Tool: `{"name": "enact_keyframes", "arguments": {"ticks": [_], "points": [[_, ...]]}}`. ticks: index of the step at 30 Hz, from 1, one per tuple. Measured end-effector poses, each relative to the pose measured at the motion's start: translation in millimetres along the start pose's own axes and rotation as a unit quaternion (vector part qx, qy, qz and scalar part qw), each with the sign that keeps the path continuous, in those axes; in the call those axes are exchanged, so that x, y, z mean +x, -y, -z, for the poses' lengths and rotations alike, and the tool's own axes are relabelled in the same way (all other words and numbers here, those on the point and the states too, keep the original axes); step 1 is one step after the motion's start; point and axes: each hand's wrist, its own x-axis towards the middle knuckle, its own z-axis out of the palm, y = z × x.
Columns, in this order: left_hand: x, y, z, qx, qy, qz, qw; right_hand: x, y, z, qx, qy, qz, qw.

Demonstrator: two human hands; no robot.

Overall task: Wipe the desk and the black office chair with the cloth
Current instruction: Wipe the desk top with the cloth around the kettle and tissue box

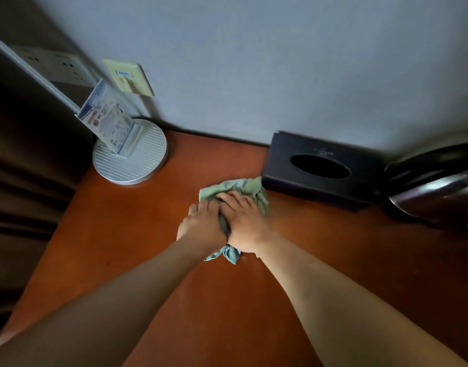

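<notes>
A crumpled pale green cloth [243, 188] lies on the reddish-brown desk [137, 234], near its back edge. My left hand [201, 223] and my right hand [243, 221] press side by side on top of the cloth, fingers curled onto it. The cloth's far edge pokes out beyond my fingers and a corner sticks out under my wrists. The black office chair is out of view.
A black tissue box [320, 170] stands just right of the cloth against the grey wall. A metal kettle [434, 192] sits at the far right. At the back left is a round silver base [131, 157] holding a printed card [108, 123]. A dark curtain hangs at the left.
</notes>
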Motion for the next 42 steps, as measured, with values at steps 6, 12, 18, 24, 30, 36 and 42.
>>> {"name": "enact_keyframes", "arguments": {"ticks": [6, 12, 18, 24, 30, 36, 42], "points": [[-35, -83, -28, 0.021, 0.004, -0.065, 0.998, -89, -59, -5, 0.021, -0.009, -0.043, 0.999], [-26, -160, -19, 0.064, -0.01, -0.188, 0.98, -162, -124, 5, 0.007, -0.031, -0.124, 0.992], [8, -200, 1, 0.028, -0.183, -0.268, 0.945, -183, -143, 4, 0.009, -0.085, -0.175, 0.981], [61, -213, 17, 0.163, -0.153, -0.281, 0.933, -180, -141, -5, -0.004, -0.111, -0.186, 0.976], [73, -190, 51, 0.153, -0.15, -0.34, 0.916, -169, -134, -11, -0.033, -0.116, -0.207, 0.971], [73, -130, 107, 0.145, -0.122, -0.318, 0.929, -88, -92, 14, -0.043, -0.104, -0.218, 0.969], [76, -52, 138, 0.122, -0.099, -0.246, 0.956, 8, -36, 29, -0.015, -0.083, -0.158, 0.984]]}}
